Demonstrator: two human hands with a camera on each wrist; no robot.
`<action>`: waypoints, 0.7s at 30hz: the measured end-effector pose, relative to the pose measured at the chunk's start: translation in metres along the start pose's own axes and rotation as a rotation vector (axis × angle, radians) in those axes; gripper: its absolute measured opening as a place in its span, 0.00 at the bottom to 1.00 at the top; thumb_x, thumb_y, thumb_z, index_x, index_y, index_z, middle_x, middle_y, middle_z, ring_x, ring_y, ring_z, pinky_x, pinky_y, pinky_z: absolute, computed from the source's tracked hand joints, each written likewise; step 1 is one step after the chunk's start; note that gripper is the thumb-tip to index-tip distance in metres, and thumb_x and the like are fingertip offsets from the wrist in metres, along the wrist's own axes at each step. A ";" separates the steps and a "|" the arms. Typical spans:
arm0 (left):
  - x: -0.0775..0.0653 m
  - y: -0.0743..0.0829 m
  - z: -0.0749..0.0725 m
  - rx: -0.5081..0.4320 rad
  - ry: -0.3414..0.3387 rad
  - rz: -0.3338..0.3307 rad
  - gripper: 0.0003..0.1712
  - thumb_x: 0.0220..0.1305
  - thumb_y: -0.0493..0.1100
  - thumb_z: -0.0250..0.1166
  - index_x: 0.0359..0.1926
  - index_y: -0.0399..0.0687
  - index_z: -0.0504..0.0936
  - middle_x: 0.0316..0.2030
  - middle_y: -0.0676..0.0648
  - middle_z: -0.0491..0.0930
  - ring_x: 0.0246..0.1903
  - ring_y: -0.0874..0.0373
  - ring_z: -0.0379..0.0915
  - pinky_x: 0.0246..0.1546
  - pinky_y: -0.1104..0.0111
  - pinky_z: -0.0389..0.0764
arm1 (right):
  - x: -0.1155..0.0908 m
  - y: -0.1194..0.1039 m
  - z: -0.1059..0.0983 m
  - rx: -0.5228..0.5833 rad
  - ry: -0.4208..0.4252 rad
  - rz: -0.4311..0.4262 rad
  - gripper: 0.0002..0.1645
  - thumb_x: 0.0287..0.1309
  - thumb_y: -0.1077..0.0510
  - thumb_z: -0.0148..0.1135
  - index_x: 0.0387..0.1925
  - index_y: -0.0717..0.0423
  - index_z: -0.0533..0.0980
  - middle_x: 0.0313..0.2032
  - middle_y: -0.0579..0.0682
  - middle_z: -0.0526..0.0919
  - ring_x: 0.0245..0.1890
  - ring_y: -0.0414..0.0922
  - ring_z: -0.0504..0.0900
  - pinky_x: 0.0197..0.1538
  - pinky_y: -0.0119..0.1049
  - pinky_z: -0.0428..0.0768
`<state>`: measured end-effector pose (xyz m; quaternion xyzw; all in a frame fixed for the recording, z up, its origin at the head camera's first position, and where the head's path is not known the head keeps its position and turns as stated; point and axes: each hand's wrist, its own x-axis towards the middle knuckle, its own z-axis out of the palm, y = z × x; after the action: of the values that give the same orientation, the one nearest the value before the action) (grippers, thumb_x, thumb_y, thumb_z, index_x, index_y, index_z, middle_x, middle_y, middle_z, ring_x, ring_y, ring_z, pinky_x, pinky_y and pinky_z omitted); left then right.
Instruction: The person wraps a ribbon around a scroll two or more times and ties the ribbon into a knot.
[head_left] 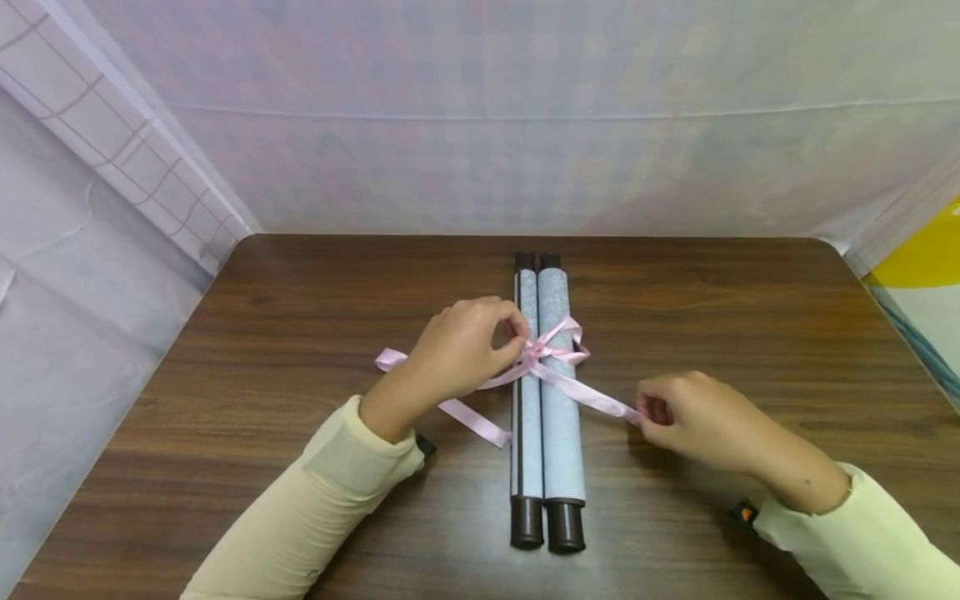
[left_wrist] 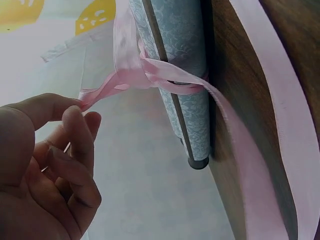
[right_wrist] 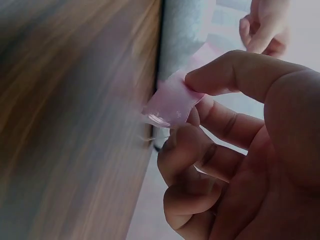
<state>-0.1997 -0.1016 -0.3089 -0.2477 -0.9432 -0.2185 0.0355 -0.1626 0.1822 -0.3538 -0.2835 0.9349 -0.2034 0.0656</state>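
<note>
Wood-grained tabletop (head_left: 712, 308) carries the work, smooth and free of visible damage where exposed. Nearest, the dark end caps (head_left: 566, 527) look hard and rigid; judged a sound place to take hold if the rolls must be moved. Two pale-blue patterned rolls (head_left: 562, 450) lie lengthwise, side by side, mid-table; they appear fairly light and firm, though their covering would likely crease under a hard squeeze. Right hand (head_left: 701, 421), just right of the rolls, pinches one end of the pink ribbon (head_left: 592, 394) between thumb and finger. Left hand (head_left: 461, 346), over the left roll, pinches another part of it near the gathered crossing on top. Ribbon judged very light, limp and slippery satin; best held flat near its ends, since it may twist or slide. Whether it passes fully beneath the rolls cannot be told. Beyond hangs a pale cloth backdrop (head_left: 525, 167).
</note>
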 end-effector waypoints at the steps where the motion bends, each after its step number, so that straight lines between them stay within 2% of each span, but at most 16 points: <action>1: 0.000 0.000 0.000 -0.005 0.000 0.000 0.03 0.59 0.46 0.62 0.34 0.58 0.81 0.32 0.59 0.80 0.17 0.63 0.63 0.15 0.71 0.64 | -0.002 0.003 -0.001 -0.001 0.000 0.004 0.11 0.47 0.59 0.64 0.19 0.41 0.71 0.14 0.37 0.70 0.14 0.33 0.66 0.15 0.29 0.67; 9: 0.000 -0.001 0.000 -0.057 0.000 -0.005 0.04 0.58 0.45 0.62 0.35 0.56 0.82 0.31 0.59 0.83 0.10 0.64 0.57 0.14 0.71 0.63 | -0.013 0.022 -0.004 -0.025 0.012 0.031 0.12 0.46 0.60 0.65 0.19 0.41 0.71 0.14 0.36 0.71 0.15 0.32 0.66 0.17 0.30 0.69; 16: 0.001 -0.001 -0.002 -0.081 -0.031 -0.029 0.12 0.59 0.43 0.61 0.44 0.53 0.84 0.32 0.59 0.84 0.09 0.65 0.58 0.12 0.73 0.62 | -0.021 0.034 -0.008 -0.033 -0.015 0.071 0.11 0.46 0.60 0.65 0.20 0.42 0.72 0.15 0.37 0.72 0.15 0.33 0.67 0.17 0.31 0.69; 21: 0.000 -0.001 -0.003 -0.082 -0.050 -0.031 0.10 0.58 0.43 0.61 0.39 0.54 0.86 0.29 0.58 0.82 0.10 0.65 0.58 0.13 0.72 0.62 | -0.025 0.041 -0.011 -0.057 -0.026 0.097 0.11 0.45 0.59 0.66 0.19 0.43 0.71 0.15 0.38 0.71 0.15 0.34 0.66 0.17 0.32 0.68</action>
<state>-0.2007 -0.1031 -0.3069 -0.2396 -0.9378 -0.2513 -0.0017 -0.1650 0.2311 -0.3606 -0.2424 0.9520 -0.1695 0.0793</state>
